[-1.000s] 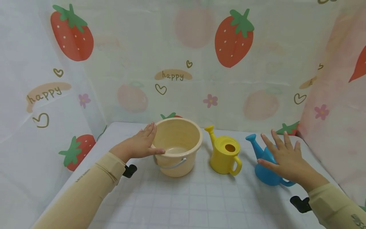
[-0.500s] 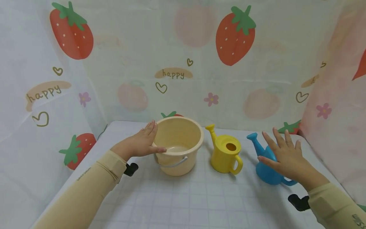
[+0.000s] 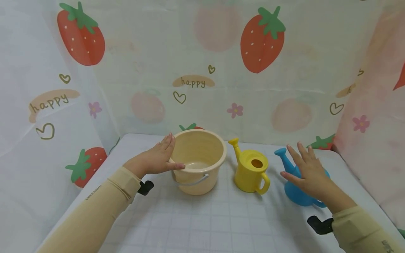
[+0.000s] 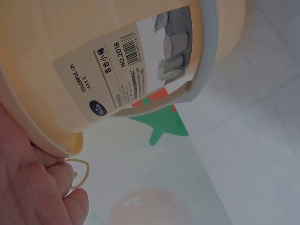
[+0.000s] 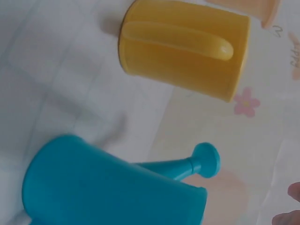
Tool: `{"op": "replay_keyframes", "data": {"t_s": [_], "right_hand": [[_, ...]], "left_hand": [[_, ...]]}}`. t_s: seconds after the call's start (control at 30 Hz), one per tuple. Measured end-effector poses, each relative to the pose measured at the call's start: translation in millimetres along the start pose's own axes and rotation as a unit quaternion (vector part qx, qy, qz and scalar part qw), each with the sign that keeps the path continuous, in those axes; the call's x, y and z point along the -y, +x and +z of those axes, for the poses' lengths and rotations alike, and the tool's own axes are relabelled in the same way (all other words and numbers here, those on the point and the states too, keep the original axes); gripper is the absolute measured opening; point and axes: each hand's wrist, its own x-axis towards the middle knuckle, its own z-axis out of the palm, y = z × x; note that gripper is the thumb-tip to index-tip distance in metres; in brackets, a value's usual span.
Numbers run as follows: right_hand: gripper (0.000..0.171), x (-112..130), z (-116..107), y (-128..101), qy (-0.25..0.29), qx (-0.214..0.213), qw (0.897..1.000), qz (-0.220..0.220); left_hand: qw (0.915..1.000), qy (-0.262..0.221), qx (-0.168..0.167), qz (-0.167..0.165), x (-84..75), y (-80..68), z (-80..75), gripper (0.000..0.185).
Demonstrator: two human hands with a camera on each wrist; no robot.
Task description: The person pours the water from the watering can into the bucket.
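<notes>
Touching cream bucket [image 3: 193,175], left hand [image 3: 155,157]

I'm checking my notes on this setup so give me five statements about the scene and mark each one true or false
1. The yellow watering can stands between the bucket and the blue watering can. True.
2. The left hand is at the bucket's rim. True.
3. The right hand is clenched into a fist. False: its fingers are spread.
4. The bucket lies on its side. False: it stands upright.
5. The bucket's label is blank. False: it carries print.
</notes>
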Motion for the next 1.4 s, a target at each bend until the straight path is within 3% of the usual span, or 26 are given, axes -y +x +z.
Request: {"op": "replay_keyframes", "data": {"t_s": [0.3,0.7,1.03,1.4], "right_hand": [[0.09,7,13,2,0.113,-0.005,0.993,0.04],[0.091,9,39,5,0.184,-0.026,0.98,0.069],[0.093,7,66,10,0.285,-0.022,0.951,0.118],[0.096,6,92,8,0.346,-0.032,0.925,0.156]], "left_hand": [[1.0,0.003,0.0,0.002,1.4,1.6,1.1,0.116],[1.0,-0.001,0.002,0.003,2.4,2.0,2.0,0.115],[1.0,-0.004,-0.002,0.007,2.7,1.8,2.5,0.116],[1.0,-0.005,-0.003,0.006,4.4,3.1,3.4,0.116]]}}
